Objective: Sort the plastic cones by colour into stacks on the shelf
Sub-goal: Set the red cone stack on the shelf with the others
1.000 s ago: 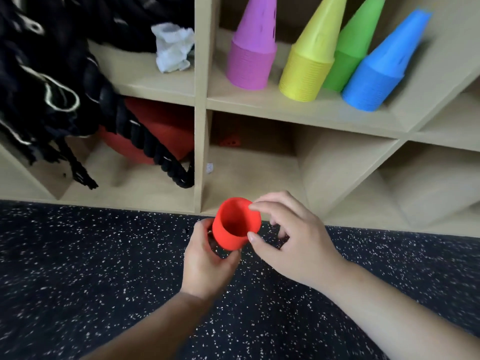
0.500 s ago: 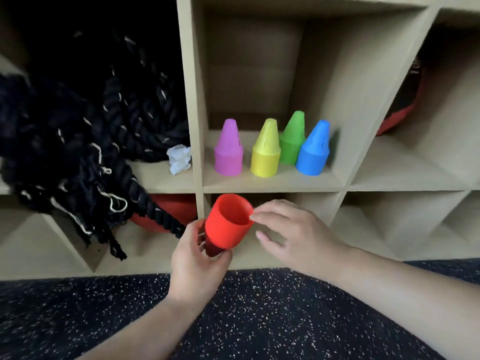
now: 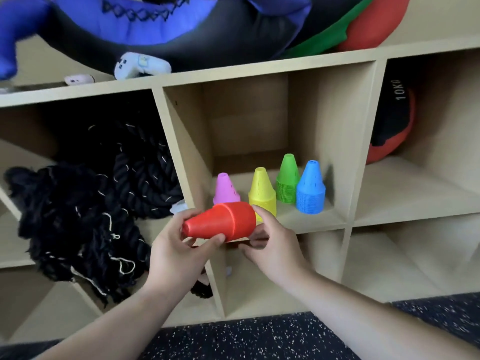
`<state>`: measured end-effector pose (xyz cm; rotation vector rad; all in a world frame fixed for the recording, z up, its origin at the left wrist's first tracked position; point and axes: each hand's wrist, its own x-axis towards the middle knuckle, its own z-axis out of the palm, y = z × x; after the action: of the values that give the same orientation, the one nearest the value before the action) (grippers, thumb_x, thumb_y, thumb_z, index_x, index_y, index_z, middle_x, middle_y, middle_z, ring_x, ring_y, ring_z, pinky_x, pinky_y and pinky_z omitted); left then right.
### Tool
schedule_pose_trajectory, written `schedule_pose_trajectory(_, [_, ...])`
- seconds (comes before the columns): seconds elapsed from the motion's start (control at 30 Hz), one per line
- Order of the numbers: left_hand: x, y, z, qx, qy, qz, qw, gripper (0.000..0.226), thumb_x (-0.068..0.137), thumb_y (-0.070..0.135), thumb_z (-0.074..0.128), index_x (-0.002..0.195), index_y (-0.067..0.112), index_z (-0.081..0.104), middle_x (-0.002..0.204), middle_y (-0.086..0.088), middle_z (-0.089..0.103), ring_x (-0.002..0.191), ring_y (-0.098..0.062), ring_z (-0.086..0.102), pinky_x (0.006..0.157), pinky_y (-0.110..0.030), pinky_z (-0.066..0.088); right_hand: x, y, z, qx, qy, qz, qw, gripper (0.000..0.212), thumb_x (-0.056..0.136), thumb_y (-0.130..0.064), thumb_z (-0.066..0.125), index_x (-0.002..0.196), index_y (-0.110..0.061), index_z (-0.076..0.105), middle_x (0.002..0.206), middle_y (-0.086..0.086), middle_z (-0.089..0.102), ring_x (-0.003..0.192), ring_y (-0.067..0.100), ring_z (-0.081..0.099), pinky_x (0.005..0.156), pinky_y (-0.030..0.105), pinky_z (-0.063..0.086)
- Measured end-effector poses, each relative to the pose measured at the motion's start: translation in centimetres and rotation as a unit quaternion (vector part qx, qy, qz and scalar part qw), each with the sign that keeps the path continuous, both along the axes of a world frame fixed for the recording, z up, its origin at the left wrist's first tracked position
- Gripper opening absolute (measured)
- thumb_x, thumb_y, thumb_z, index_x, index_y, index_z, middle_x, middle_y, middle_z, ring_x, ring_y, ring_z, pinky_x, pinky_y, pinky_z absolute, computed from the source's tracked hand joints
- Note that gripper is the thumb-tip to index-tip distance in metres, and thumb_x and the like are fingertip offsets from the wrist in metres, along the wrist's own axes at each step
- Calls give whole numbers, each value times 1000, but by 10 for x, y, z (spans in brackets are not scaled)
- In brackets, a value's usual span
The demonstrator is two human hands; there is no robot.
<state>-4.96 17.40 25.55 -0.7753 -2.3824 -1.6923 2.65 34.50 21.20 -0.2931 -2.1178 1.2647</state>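
Note:
A stack of red cones lies on its side in the air in front of the shelf, tip pointing left. My left hand grips its narrow end and my right hand holds its wide end from below. Behind it, in the middle cubby, stand four upright stacks: a purple stack partly hidden by the red cones, a yellow stack, a green stack and a blue stack.
A coiled black rope fills the left cubby. A red and black 10 kg ball sits in the right cubby. On top of the shelf lie a blue and black inflatable and white controllers. Speckled black floor lies below.
The red stack has risen from near the floor to shelf height and turned onto its side, its open end no longer facing me. The view has tilted up to the shelf's top.

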Motion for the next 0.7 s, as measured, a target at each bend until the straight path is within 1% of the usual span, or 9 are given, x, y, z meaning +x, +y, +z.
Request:
schedule_pose_trajectory(0.07, [-3,13,6,9,-10,-1,1000,61,69,25,92,117,38,57,105,21,64,94,5,66,84,-16,53,-11,8,0,-12,-6,-15,1000,68,73,-11,82,127,-39,53,78,-6,68,73,1,66,70,10,50])
schedule_pose_trajectory(0.13, [-6,29,9,29,-14,-8,999,68,70,21,91,125,33,51,111,21,60,99,4,64,78,-8,49,-23,15,0,-25,-21,-33,999,63,71,-13,83,127,-29,58,71,-9,65,66,0,64,63,7,44])
schedule_pose_trajectory(0.23, [-14,51,8,41,-13,-6,999,55,75,18,88,117,29,53,110,19,63,101,1,66,72,-2,46,-43,25,-3,-46,-62,-51,996,65,70,-20,85,129,-26,58,68,-12,60,66,3,62,62,9,43])
schedule_pose_trajectory(0.33, [-28,68,-2,27,-8,11,1000,43,81,21,82,115,29,57,110,22,65,106,-1,66,73,1,44,-60,33,-10,-33,-93,-49,994,52,71,-30,84,118,-29,61,66,-13,57,68,4,60,56,10,38])
schedule_pose_trajectory(0.43, [-35,80,-12,24,-1,27,999,43,85,21,78,122,29,58,116,20,67,109,0,65,80,-7,50,-73,34,-17,-9,-115,-24,993,29,72,-36,80,94,-29,62,62,-13,56,69,10,60,55,16,38])
schedule_pose_trajectory(0.47, [-35,82,-16,16,10,30,999,43,85,20,78,121,31,58,115,20,67,107,2,65,82,-11,52,-75,33,-19,-5,-114,-18,993,25,73,-36,79,85,-29,58,59,-13,55,65,8,56,52,16,35])
schedule_pose_trajectory(0.53, [-34,86,-22,-6,49,34,998,43,84,20,79,117,38,59,112,19,66,104,3,63,86,-21,52,-78,33,-22,-12,-107,-2,994,25,75,-32,77,73,-29,51,52,-15,54,54,1,50,48,15,32])
schedule_pose_trajectory(0.6, [-33,87,-27,-29,87,42,995,45,83,20,79,117,41,58,112,20,62,104,6,59,89,-23,50,-80,31,-24,-27,-103,22,994,24,77,-28,75,72,-28,52,50,-18,55,51,-4,52,46,14,33])
schedule_pose_trajectory(0.7, [-36,85,-32,-35,100,61,992,45,85,21,77,124,37,59,114,20,60,106,8,56,92,-23,48,-81,30,-28,-24,-106,24,994,23,72,-37,74,79,-23,57,52,-11,54,48,-1,51,44,16,32])
